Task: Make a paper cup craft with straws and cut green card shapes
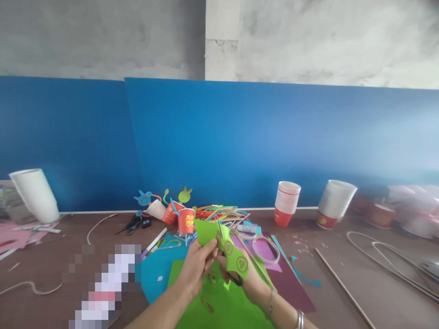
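My left hand pinches a bright green sheet of paper just above the table's middle. In my right hand is a pair of scissors, its blades pointing up at the paper's edge; a dark handle shows near the palm. A green paper strip with brown outlined shapes drapes over the right hand and hides most of its fingers. Beneath both hands lies a larger green sheet, with more brown drawings partly covered by the hands.
Red paper cups stand behind the hands, beside a pile of coloured sticks. Stacked cups and a taller cup stack are at the right. A tape roll lies on purple paper; a thin rod lies farther right.
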Available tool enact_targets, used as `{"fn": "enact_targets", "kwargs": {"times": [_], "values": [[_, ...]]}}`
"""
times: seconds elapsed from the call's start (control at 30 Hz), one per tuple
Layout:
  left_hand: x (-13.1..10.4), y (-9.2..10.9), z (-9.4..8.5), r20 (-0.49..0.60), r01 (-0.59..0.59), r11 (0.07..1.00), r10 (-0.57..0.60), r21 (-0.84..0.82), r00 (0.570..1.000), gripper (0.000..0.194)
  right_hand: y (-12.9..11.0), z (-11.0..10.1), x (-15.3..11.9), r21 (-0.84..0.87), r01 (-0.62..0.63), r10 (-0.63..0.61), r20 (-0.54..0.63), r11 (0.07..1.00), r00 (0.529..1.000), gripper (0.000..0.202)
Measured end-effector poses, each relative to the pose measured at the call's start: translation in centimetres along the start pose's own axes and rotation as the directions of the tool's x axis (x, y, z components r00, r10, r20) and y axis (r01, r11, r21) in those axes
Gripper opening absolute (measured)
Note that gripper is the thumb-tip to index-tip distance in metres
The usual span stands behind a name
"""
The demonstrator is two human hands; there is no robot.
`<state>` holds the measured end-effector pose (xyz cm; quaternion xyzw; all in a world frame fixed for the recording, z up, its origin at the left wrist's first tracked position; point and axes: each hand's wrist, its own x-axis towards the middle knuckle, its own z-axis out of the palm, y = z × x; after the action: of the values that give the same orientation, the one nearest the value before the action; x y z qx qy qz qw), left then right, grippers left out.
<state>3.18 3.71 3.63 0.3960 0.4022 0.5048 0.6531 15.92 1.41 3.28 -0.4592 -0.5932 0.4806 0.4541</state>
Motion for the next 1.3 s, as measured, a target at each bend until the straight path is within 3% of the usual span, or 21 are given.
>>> {"fn": "enact_targets", "kwargs": {"times": [0.1, 0.33, 0.67, 0.8, 1.03, 1.3], "values": [[-0.2, 0.2, 0.2, -0.052, 0.036, 0.999, -0.038, -0.035, 0.998, 0.039, -0.8, 0.0, -0.2, -0.043, 0.025, -0.025, -0.002, 0.999, 1.000, 0.041], [-0.3, 0.6, 0.3, -0.002, 0.035, 0.999, -0.035, -0.015, 0.999, 0.045, -0.7, -0.2, -0.5, -0.100, 0.054, -0.056, -0.012, 0.993, 0.998, 0.042], [0.9, 0.8, -0.8, -0.017, -0.011, 1.000, 0.011, -0.004, 1.000, 0.039, 0.8, -0.9, 0.8, 0.113, -0.061, 0.061, 0.005, 0.992, 0.998, 0.039], [1.4, 1.3, -1.3, -0.005, -0.067, 0.994, 0.067, -0.088, 0.998, 0.032, 1.1, -1.4, 1.1, 0.021, -0.081, 0.080, 0.053, 0.996, 0.995, 0.034], [1.7, 2.0, -1.6, -0.022, -0.201, 0.953, 0.212, 0.226, 0.977, 0.039, 1.4, -1.8, 1.0, -0.011, -0.109, 0.109, 0.174, 0.994, 0.979, 0.033], [2.1, 1.9, -2.0, 0.046, -0.360, 0.874, 0.365, 0.328, 0.930, 0.031, 1.3, -2.1, 1.1, 0.010, -0.099, 0.096, 0.174, 0.995, 0.980, 0.036]]}}
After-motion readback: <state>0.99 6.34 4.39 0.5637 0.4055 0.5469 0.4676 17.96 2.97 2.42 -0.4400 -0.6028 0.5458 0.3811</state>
